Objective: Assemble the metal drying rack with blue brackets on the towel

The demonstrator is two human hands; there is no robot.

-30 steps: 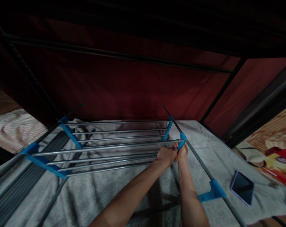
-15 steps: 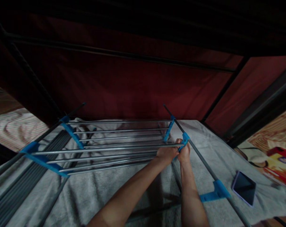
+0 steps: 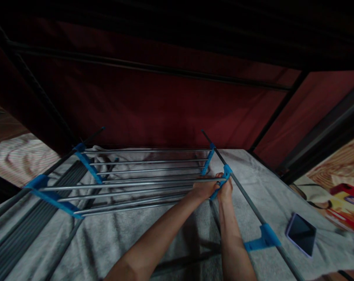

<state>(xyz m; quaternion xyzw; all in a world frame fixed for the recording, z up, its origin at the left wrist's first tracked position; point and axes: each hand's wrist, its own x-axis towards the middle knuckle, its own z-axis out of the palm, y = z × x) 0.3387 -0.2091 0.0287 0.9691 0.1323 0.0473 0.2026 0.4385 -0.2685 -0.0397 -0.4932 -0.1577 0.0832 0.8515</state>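
Note:
A partly assembled rack of metal rods (image 3: 130, 184) and blue plastic brackets lies on a grey cloth. My left hand (image 3: 205, 189) is closed around the right ends of the rods, close to a blue bracket (image 3: 227, 170). On the other side of that bracket, my right hand (image 3: 226, 192) grips it with curled fingers. The bracket sits on a long grey side pole (image 3: 248, 200). Lower on the same pole is another blue bracket (image 3: 263, 239), with no rods in it. At the left, a matching blue bracket (image 3: 52, 197) holds the rods' other ends.
Several loose grey rods (image 3: 21, 230) lie bundled at the left. A phone (image 3: 302, 233) rests on the grey cloth (image 3: 112, 242) at the right, near a red and yellow package (image 3: 348, 203). Dark red fabric (image 3: 171, 109) on a dark frame rises behind the rack.
Both hands and the right side pole have shifted slightly left. My hands keep their hold at the same bracket.

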